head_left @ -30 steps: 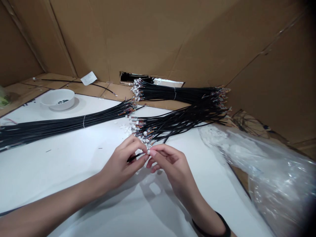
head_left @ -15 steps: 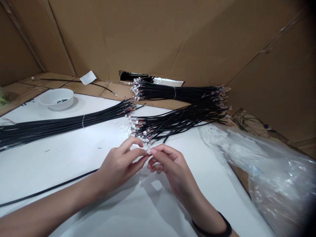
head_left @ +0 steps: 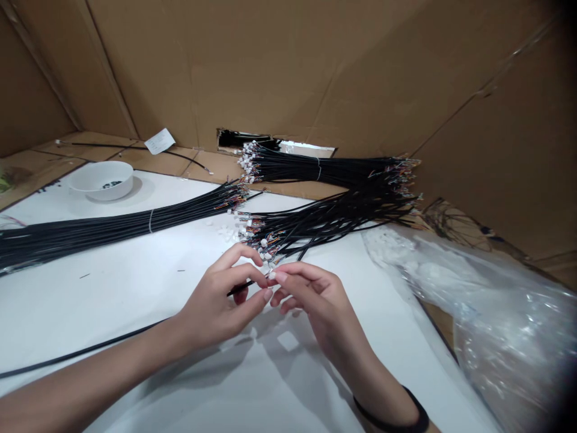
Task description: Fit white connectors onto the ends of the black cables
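Note:
Both hands meet at mid-view, just above the white tabletop (head_left: 148, 288). My right hand (head_left: 311, 291) pinches a small white connector (head_left: 271, 275) between thumb and forefinger. My left hand (head_left: 229, 288) is closed around the end of a black cable (head_left: 85, 347), whose length runs out under the left forearm to the left edge. Thin wires at the cable's end reach the connector; whether they sit in it is too small to tell. Right behind the fingers lies a loose pile of black cables (head_left: 324, 219) with white connectors on their near ends.
A tied cable bundle (head_left: 103, 225) lies left, another tied bundle (head_left: 311, 170) at the back by the cardboard wall (head_left: 270, 66). A white bowl (head_left: 101, 189) holds small dark pieces. Loose white connectors (head_left: 228, 231) lie mid-table. A clear plastic bag (head_left: 505, 325) covers the right edge.
My left thumb has moved down and away from the fingers, so a stretch of black cable now shows in the left hand. The right hand keeps its pinch, nearly unmoved.

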Available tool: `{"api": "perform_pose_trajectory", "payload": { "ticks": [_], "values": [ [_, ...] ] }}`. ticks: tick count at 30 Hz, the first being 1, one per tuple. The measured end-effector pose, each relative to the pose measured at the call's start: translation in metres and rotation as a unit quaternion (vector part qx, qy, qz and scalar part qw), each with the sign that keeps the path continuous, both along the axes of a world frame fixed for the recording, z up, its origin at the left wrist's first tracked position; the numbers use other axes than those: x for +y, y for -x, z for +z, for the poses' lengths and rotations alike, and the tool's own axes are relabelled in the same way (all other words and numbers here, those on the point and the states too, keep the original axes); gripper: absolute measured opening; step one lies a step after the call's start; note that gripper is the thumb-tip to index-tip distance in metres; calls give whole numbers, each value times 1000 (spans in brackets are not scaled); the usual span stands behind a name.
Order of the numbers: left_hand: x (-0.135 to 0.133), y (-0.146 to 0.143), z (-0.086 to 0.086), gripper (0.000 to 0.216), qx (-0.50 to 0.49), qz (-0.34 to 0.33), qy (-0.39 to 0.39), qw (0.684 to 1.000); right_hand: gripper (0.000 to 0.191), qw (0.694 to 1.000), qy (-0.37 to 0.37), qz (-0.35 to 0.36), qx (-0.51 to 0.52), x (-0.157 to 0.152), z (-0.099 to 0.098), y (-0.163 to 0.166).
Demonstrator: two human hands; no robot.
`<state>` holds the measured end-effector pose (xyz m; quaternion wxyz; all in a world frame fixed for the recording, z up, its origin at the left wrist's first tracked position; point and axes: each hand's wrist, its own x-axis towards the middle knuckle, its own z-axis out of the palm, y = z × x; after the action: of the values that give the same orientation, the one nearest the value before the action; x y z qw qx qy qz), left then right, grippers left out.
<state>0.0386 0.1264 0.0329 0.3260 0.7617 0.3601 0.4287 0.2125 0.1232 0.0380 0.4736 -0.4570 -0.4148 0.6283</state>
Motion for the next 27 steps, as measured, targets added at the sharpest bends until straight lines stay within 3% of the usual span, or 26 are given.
{"api": "perform_pose_trajectory", "payload": {
  "ticks": [4, 17, 27],
  "values": [
    [3, 1, 2, 8, -29, 16, 30, 999, 18, 1000, -16, 4, -11, 1, 2, -2],
    [5, 2, 1, 9, -70, 41, 25, 996, 16, 998, -60, 23, -1, 4, -6, -3],
    [3, 3, -3, 8, -19, 46, -127, 991, 11, 998, -68, 15, 13, 3, -1, -1]
  ]
}}
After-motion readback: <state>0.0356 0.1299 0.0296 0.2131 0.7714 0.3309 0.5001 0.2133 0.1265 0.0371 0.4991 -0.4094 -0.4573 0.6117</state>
